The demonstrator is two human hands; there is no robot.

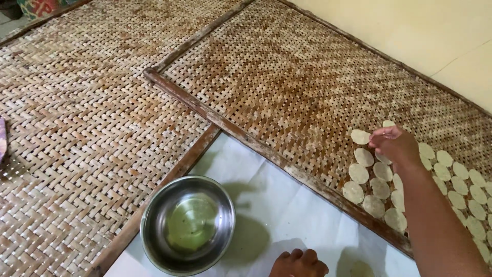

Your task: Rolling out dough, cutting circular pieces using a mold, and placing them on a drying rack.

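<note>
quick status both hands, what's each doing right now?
Left hand: fingers curled, resting on the white sheet, holding nothing visible.
Right hand: pinching a pale round dough disc over the woven bamboo tray.

a small pale round dough disc [360, 137] lies flat on the woven tray, heading rows of similar discs.

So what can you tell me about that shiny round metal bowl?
The shiny round metal bowl looks like steel, with a thin rolled rim and a wide, shallow, dulled inside that seems to hold no discs. It sits upright on the white sheet, close beside the wooden edge of the left woven bamboo tray. Neither hand touches it.
</note>
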